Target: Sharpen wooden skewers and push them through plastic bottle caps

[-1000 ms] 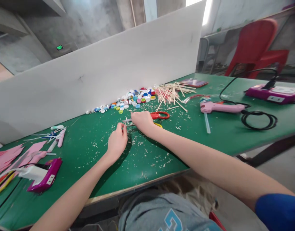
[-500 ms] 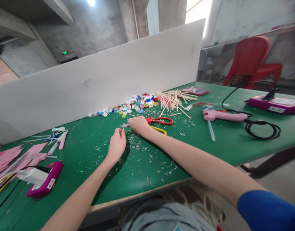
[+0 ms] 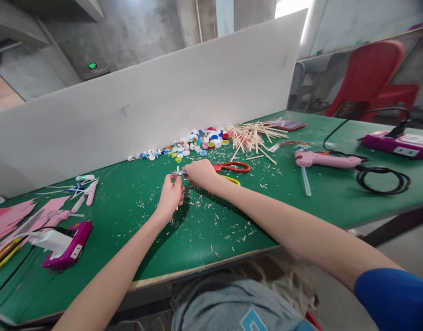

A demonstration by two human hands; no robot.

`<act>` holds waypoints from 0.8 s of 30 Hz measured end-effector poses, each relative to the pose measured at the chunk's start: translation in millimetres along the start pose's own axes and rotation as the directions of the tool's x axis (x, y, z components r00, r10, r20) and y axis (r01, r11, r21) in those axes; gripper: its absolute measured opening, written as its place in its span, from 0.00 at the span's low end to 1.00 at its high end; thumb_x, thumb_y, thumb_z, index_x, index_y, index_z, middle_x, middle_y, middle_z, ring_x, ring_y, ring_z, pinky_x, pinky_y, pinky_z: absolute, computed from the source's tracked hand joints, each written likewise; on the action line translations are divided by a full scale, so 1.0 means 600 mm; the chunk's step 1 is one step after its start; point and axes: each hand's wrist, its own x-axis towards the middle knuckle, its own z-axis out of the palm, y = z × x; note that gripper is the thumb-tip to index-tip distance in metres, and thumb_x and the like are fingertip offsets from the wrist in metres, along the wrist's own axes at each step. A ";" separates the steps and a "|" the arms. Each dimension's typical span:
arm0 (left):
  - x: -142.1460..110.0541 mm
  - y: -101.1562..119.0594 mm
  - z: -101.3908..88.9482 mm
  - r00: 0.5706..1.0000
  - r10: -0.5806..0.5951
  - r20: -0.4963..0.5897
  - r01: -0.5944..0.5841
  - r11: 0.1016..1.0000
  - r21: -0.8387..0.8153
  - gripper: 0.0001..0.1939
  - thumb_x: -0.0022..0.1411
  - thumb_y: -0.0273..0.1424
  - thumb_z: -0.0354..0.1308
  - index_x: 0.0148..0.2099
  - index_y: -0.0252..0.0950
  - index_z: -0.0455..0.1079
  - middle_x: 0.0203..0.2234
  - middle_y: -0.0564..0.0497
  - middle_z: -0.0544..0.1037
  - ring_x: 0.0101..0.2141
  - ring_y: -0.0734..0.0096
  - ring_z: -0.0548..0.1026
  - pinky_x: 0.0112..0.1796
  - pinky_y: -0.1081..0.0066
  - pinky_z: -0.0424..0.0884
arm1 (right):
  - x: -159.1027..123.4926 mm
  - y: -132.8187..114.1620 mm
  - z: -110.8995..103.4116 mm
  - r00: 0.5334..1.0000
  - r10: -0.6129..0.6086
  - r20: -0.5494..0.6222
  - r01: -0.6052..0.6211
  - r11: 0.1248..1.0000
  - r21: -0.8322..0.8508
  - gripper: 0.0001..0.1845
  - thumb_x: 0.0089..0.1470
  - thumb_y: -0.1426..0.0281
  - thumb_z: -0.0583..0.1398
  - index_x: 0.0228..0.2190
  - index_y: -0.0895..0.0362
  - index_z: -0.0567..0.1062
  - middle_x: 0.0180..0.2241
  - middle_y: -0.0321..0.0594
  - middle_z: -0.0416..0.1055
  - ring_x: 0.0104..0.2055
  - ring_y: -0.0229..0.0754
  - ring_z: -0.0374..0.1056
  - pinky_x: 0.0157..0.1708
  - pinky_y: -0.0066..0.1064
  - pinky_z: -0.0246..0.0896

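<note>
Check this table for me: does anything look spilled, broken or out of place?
Pale shavings lie strewn over the table near the left hand, which looks messy. The sticks sit in a jumbled heap, pointing every way. Nothing looks clearly broken.

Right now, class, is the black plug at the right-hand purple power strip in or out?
In: the black plug sits against the top of the purple power strip, no gap visible. Whether power is on, I cannot tell.
</note>
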 end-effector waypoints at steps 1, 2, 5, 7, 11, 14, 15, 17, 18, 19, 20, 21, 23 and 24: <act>0.000 0.000 0.001 1.000 -0.002 -0.004 0.002 1.000 0.000 0.11 0.64 0.41 0.48 0.36 0.42 0.51 0.15 0.65 0.53 0.12 0.86 0.49 0.14 0.83 0.44 | 0.000 0.001 0.000 1.000 0.008 -0.012 -0.008 1.000 0.004 0.15 0.62 0.65 0.51 0.38 0.60 0.75 0.35 0.45 0.74 0.39 0.44 0.71 0.39 0.38 0.65; 0.000 -0.001 0.001 1.000 -0.003 -0.005 0.003 1.000 -0.002 0.11 0.64 0.42 0.48 0.36 0.41 0.51 0.15 0.65 0.53 0.12 0.86 0.49 0.14 0.83 0.45 | 0.001 0.002 0.001 1.000 0.018 -0.023 -0.018 1.000 0.008 0.17 0.63 0.66 0.50 0.37 0.60 0.75 0.35 0.47 0.75 0.39 0.45 0.71 0.38 0.37 0.64; 0.003 -0.006 0.003 1.000 -0.002 0.005 0.002 1.000 -0.024 0.14 0.63 0.44 0.49 0.35 0.41 0.53 0.15 0.65 0.53 0.11 0.87 0.49 0.14 0.84 0.45 | 0.003 0.007 0.002 0.998 0.047 -0.040 -0.047 0.999 0.016 0.21 0.63 0.65 0.47 0.37 0.60 0.77 0.36 0.52 0.75 0.41 0.48 0.72 0.37 0.35 0.63; 0.004 -0.008 0.005 1.000 -0.003 0.020 0.004 0.999 -0.045 0.14 0.62 0.44 0.50 0.35 0.40 0.53 0.14 0.65 0.52 0.11 0.87 0.48 0.14 0.84 0.44 | 0.004 0.010 0.003 0.998 0.053 -0.041 -0.052 0.998 0.022 0.22 0.63 0.64 0.46 0.38 0.60 0.77 0.36 0.53 0.75 0.41 0.48 0.72 0.37 0.34 0.62; 0.002 -0.005 0.009 0.999 -0.015 0.049 0.018 0.998 -0.059 0.12 0.63 0.42 0.49 0.34 0.40 0.55 0.13 0.65 0.51 0.11 0.87 0.47 0.14 0.84 0.43 | 0.005 0.012 0.003 0.999 0.031 -0.038 -0.030 0.999 0.038 0.22 0.63 0.63 0.46 0.38 0.58 0.77 0.36 0.51 0.76 0.41 0.47 0.72 0.38 0.34 0.62; 0.001 -0.002 0.010 0.999 -0.010 0.043 0.012 0.999 -0.050 0.10 0.64 0.39 0.47 0.33 0.40 0.54 0.13 0.65 0.51 0.11 0.86 0.48 0.13 0.84 0.44 | 0.004 0.011 0.003 0.999 0.007 -0.034 -0.005 0.999 0.050 0.20 0.62 0.63 0.48 0.38 0.58 0.77 0.36 0.50 0.76 0.41 0.47 0.72 0.38 0.34 0.62; 0.000 -0.002 0.011 0.999 -0.006 0.037 0.008 0.999 -0.041 0.10 0.64 0.38 0.46 0.33 0.40 0.53 0.13 0.65 0.52 0.11 0.86 0.48 0.13 0.84 0.45 | 0.004 0.010 0.004 0.999 0.000 -0.032 0.002 0.999 0.053 0.20 0.62 0.63 0.49 0.38 0.58 0.78 0.36 0.50 0.76 0.41 0.47 0.72 0.38 0.34 0.62; 0.000 -0.002 0.011 1.000 -0.001 0.023 0.001 1.000 -0.013 0.09 0.65 0.37 0.44 0.33 0.40 0.53 0.13 0.64 0.52 0.11 0.85 0.49 0.13 0.84 0.45 | 0.004 0.010 0.005 0.999 -0.007 -0.033 0.009 0.998 0.057 0.20 0.61 0.64 0.49 0.37 0.58 0.78 0.36 0.50 0.76 0.41 0.46 0.72 0.38 0.34 0.62; 0.000 -0.001 0.010 1.000 0.004 0.015 -0.004 1.000 0.006 0.09 0.66 0.36 0.43 0.33 0.40 0.53 0.13 0.64 0.53 0.10 0.85 0.49 0.13 0.84 0.46 | 0.004 0.010 0.006 0.999 -0.005 -0.037 0.007 0.998 0.059 0.20 0.62 0.64 0.49 0.37 0.58 0.78 0.36 0.50 0.76 0.41 0.47 0.72 0.38 0.35 0.62; -0.001 -0.001 0.010 1.000 0.010 0.006 -0.010 1.000 0.027 0.09 0.66 0.36 0.42 0.33 0.40 0.53 0.13 0.64 0.53 0.10 0.85 0.49 0.12 0.84 0.46 | 0.005 0.009 0.007 0.999 0.001 -0.044 0.001 0.998 0.060 0.20 0.62 0.64 0.48 0.37 0.58 0.78 0.35 0.51 0.76 0.40 0.47 0.72 0.38 0.35 0.62; -0.001 0.000 0.010 1.000 0.019 -0.004 -0.019 0.999 0.047 0.09 0.66 0.35 0.41 0.33 0.40 0.53 0.13 0.64 0.54 0.10 0.85 0.49 0.12 0.83 0.46 | 0.006 0.009 0.008 0.998 0.010 -0.054 -0.007 0.998 0.062 0.21 0.62 0.64 0.47 0.37 0.58 0.78 0.35 0.51 0.76 0.41 0.47 0.72 0.38 0.35 0.62; -0.001 0.002 0.009 1.000 0.028 -0.013 -0.027 0.997 0.067 0.09 0.66 0.35 0.41 0.33 0.40 0.53 0.13 0.64 0.54 0.10 0.85 0.49 0.12 0.83 0.45 | 0.007 0.008 0.008 0.998 0.020 -0.065 -0.016 0.998 0.063 0.22 0.63 0.65 0.46 0.37 0.59 0.78 0.35 0.52 0.76 0.41 0.48 0.72 0.38 0.36 0.62; -0.002 0.005 0.007 0.998 0.046 -0.032 -0.042 0.994 0.098 0.08 0.66 0.34 0.42 0.32 0.40 0.53 0.13 0.64 0.54 0.10 0.85 0.49 0.12 0.83 0.45 | 0.010 0.005 0.009 0.996 0.037 -0.087 -0.031 0.997 0.068 0.23 0.63 0.66 0.45 0.36 0.61 0.78 0.35 0.54 0.75 0.41 0.47 0.72 0.38 0.35 0.62; -0.002 0.007 0.006 0.998 0.055 -0.039 -0.050 0.992 0.112 0.09 0.66 0.34 0.42 0.32 0.39 0.53 0.13 0.64 0.54 0.10 0.85 0.49 0.12 0.83 0.45 | 0.012 0.003 0.008 0.994 0.043 -0.096 -0.036 0.997 0.071 0.24 0.64 0.66 0.45 0.36 0.62 0.78 0.35 0.54 0.75 0.41 0.47 0.72 0.38 0.34 0.62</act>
